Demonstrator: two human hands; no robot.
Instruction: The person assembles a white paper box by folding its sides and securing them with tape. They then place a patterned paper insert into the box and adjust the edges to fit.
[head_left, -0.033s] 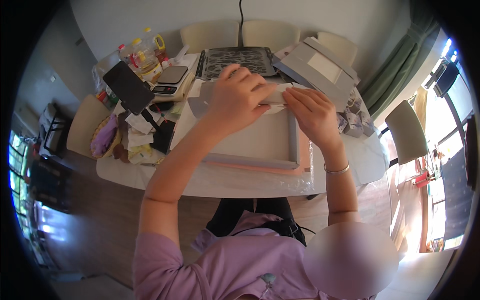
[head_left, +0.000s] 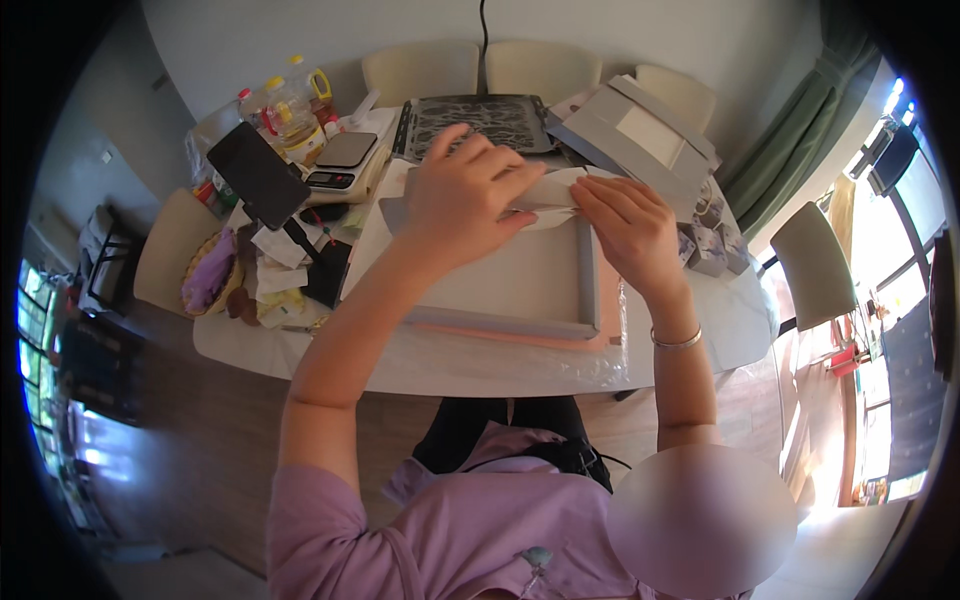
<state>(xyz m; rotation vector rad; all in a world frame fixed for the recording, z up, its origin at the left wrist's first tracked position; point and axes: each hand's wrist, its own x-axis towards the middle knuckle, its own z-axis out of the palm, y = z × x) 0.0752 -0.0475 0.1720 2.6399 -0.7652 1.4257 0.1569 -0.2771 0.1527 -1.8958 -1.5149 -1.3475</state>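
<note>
A shallow cardboard box with a white inside and grey walls lies on the table in front of me. Both my hands are at its far side, where a pale flap stands up. My left hand has this flap between thumb and index finger, while its other fingers are raised and apart. At the far right corner, my right hand pinches the flap's end with its fingers pressed together. The left hand and forearm hide part of the far wall.
Pink sheet and clear plastic lie under the box. Left stand a phone on a holder, a kitchen scale and oil bottles. Behind is a dark patterned tray; a grey box and small boxes are right.
My left hand has shifted slightly left, its raised fingers a little more spread. The right hand has moved very slightly right. The box stays in place.
</note>
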